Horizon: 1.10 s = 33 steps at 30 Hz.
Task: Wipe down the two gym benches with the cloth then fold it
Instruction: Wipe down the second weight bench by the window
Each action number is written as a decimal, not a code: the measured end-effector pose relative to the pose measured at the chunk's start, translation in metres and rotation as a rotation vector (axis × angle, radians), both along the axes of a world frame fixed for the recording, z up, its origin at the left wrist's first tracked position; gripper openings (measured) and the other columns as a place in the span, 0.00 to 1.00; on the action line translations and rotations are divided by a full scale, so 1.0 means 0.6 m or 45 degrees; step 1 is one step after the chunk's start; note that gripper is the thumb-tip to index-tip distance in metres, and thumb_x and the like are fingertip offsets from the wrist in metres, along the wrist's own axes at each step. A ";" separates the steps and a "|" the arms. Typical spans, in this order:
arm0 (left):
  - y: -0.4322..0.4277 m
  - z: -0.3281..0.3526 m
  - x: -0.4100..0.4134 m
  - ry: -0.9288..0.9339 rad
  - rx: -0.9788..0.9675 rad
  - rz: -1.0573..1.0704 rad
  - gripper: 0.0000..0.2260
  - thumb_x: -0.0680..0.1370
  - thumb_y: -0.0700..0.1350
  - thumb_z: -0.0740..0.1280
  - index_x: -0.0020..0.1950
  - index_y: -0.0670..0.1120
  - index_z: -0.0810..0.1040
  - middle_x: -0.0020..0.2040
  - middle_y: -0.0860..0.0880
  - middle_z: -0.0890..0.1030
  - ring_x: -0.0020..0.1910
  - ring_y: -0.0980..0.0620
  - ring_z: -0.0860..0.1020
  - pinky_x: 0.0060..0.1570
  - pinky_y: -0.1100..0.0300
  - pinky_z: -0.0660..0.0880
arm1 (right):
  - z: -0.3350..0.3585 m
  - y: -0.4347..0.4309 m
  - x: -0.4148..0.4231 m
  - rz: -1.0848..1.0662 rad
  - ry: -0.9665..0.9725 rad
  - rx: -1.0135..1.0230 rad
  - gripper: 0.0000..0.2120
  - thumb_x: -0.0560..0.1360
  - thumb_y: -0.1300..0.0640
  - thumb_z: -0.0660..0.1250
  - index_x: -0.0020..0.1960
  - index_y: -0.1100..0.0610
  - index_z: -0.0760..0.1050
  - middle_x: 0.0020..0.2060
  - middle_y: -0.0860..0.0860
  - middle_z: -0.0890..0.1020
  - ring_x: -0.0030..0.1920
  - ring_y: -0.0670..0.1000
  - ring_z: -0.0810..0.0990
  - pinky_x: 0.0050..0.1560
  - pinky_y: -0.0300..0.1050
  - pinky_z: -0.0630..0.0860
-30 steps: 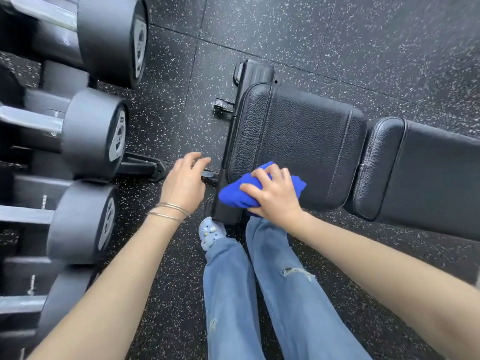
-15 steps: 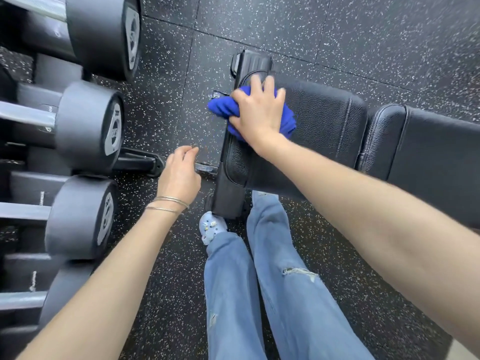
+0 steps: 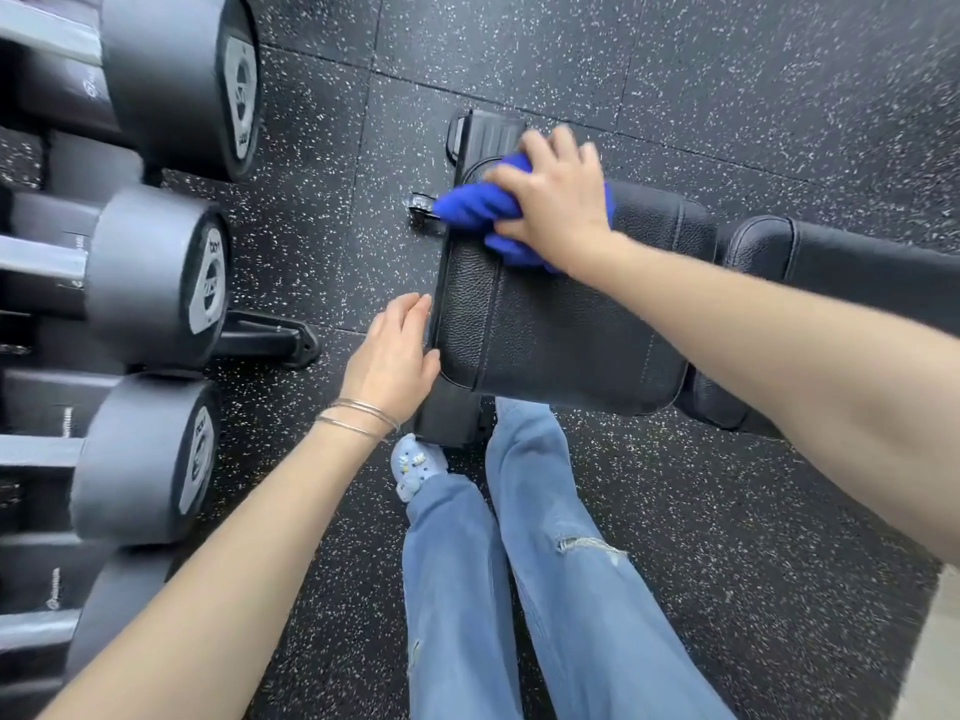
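A black padded gym bench [image 3: 561, 335] lies across the middle of the view, its seat pad nearest me and its back pad [image 3: 841, 262] running off to the right. My right hand [image 3: 558, 202] grips a bunched blue cloth [image 3: 475, 205] and presses it on the far left corner of the seat pad. My left hand [image 3: 392, 356], with two thin bangles at the wrist, rests with straight fingers against the near left edge of the seat. A second bench is not in view.
A rack of large black dumbbells [image 3: 156, 283] fills the left side, its foot [image 3: 270, 340] sticking out towards the bench. My legs in blue jeans and a light blue shoe [image 3: 415, 467] stand on the black speckled rubber floor [image 3: 675, 96] right at the bench's near edge.
My right hand swept the cloth from the near edge of the seat pad to its far left corner. My left hand moved right and came to rest on the seat's edge.
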<state>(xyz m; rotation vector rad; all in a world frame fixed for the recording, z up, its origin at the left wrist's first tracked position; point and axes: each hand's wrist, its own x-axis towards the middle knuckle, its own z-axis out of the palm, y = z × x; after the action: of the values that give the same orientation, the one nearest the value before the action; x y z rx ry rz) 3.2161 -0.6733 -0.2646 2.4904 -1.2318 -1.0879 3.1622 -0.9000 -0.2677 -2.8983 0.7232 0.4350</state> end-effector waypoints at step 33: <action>-0.100 -0.012 -0.053 -0.097 0.120 0.048 0.46 0.69 0.46 0.74 0.77 0.43 0.47 0.76 0.38 0.49 0.72 0.36 0.58 0.69 0.47 0.61 | 0.008 -0.069 -0.145 0.187 -0.009 0.107 0.21 0.69 0.45 0.68 0.61 0.48 0.74 0.58 0.59 0.74 0.55 0.61 0.71 0.50 0.54 0.66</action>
<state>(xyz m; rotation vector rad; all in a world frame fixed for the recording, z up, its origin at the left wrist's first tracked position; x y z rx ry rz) 3.1842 -0.7332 -0.2717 2.6364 -1.1742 -1.0757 3.0750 -0.9412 -0.2631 -2.8825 0.4802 0.4593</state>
